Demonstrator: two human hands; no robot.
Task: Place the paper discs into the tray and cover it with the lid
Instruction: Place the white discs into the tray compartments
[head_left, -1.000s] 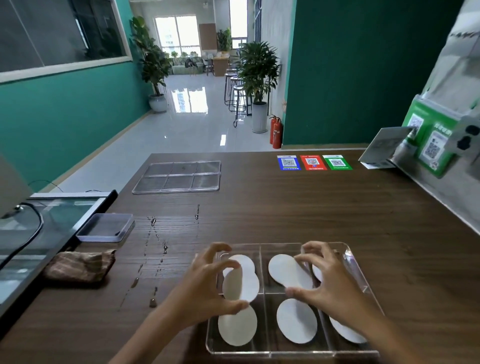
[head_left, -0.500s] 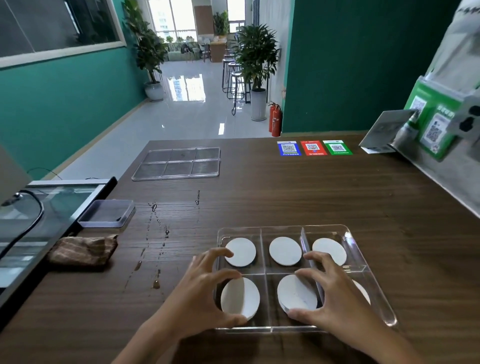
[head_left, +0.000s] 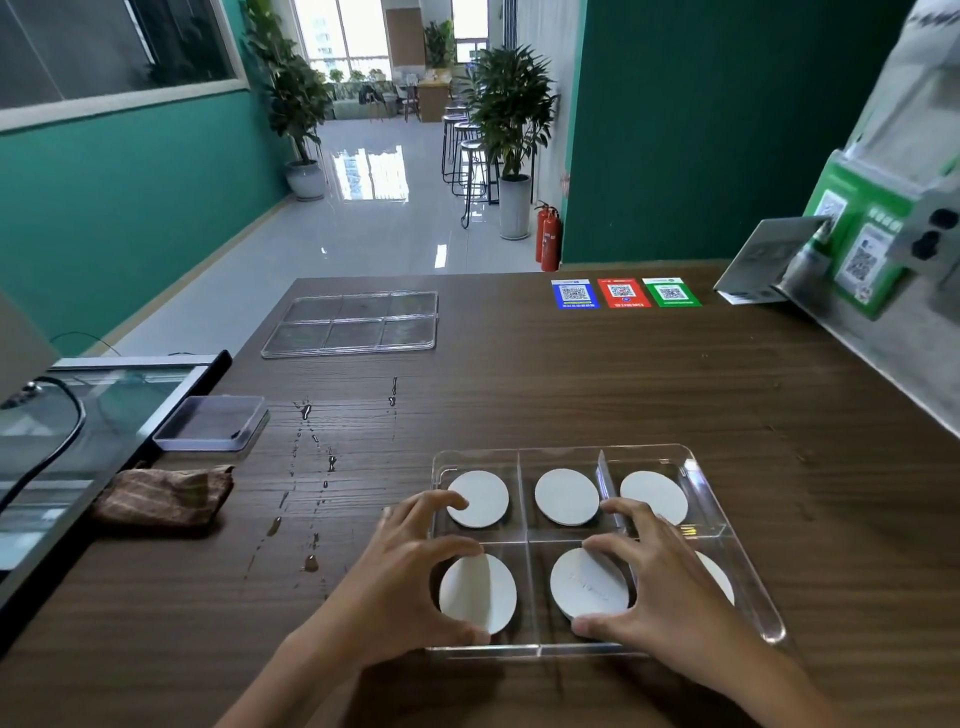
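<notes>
A clear tray (head_left: 561, 450) with six compartments sits on the wooden table near me. White paper discs lie flat in the far-left (head_left: 480, 499), far-middle (head_left: 566, 496) and far-right (head_left: 654, 496) compartments. My left hand (head_left: 400, 587) spans the near-left disc (head_left: 480, 592), thumb and fingers at its edges. My right hand (head_left: 670, 587) grips the near-middle disc (head_left: 587, 582) the same way and partly hides the near-right disc (head_left: 719, 577). The clear lid (head_left: 353, 323) lies flat at the table's far left, apart from the tray.
A small clear box (head_left: 213, 422) and a folded brown cloth (head_left: 161, 493) lie at the table's left edge beside a glass case (head_left: 93, 415). Water drops (head_left: 311, 561) streak the wood left of the tray. Three QR cards (head_left: 623, 293) sit far back; a wall runs along the right.
A second ago both hands held discs tilted above the tray. The discs now lie one per compartment, and my hands have come back to the two near ones.
</notes>
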